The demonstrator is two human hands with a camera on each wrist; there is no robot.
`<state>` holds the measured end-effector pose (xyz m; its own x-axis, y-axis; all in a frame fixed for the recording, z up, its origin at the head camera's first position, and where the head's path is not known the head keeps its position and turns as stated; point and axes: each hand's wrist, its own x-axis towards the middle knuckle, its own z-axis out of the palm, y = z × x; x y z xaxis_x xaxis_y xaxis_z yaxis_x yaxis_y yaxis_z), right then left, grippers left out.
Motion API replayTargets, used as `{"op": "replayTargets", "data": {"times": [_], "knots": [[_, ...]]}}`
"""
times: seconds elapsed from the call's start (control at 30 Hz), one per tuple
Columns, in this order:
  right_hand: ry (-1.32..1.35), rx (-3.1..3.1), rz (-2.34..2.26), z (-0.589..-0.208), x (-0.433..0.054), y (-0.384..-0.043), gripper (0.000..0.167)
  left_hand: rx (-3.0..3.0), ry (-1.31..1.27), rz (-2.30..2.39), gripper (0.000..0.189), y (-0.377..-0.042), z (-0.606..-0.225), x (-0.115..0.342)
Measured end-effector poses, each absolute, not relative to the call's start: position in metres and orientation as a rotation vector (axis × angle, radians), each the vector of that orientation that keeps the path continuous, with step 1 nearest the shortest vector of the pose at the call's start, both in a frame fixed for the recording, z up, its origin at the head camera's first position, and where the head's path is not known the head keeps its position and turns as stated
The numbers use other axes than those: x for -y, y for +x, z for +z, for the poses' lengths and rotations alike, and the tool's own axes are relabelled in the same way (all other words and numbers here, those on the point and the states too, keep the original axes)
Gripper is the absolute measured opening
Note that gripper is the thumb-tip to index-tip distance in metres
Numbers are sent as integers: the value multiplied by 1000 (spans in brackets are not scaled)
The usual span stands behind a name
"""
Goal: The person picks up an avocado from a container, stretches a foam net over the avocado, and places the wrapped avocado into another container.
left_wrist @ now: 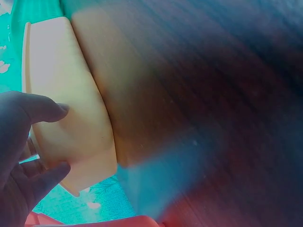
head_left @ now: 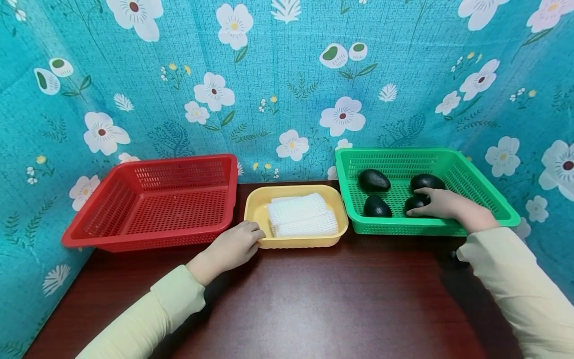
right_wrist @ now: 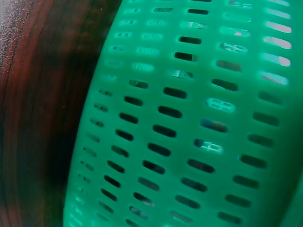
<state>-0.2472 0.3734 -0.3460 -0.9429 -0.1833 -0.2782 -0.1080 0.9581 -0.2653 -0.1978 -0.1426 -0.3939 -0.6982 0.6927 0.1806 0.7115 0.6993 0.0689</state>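
Observation:
In the head view, my right hand (head_left: pixel 444 204) reaches into the green basket (head_left: pixel 489 219), thumb and fingers around a dark avocado (head_left: pixel 416 203) near the front wall. Other dark avocados lie around it, one at the back (head_left: pixel 374 180), one at the front left (head_left: pixel 377 206) and one just behind my fingers (head_left: pixel 428 182). My left hand (head_left: pixel 235 244) grips the front left corner of a yellow tray (head_left: pixel 300 243). In the left wrist view, thumb and finger lie against its outer wall (left_wrist: pixel 78 90). White foam net sleeves (head_left: pixel 302 215) lie in this tray.
On the left stands a red basket (head_left: pixel 179 209), its mesh floor showing. The baskets and tray line the back of the dark wooden table (head_left: pixel 323 299), against a flowered blue curtain (head_left: pixel 269 99). The green basket's slotted wall (right_wrist: pixel 180 118) fills most of the right wrist view.

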Motion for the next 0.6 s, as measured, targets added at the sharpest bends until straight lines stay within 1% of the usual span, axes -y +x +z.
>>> {"op": "replayTargets", "data": {"times": [0.27,0.6], "knots": [[-192,-2754,-368,-352,-371,-256,101,2787,-1163,-203,12,-200,-394,143],[-124,-2700,-435,-360,-374,-264,104,2809,-1186,-201,10,-205,-393,139]]}}
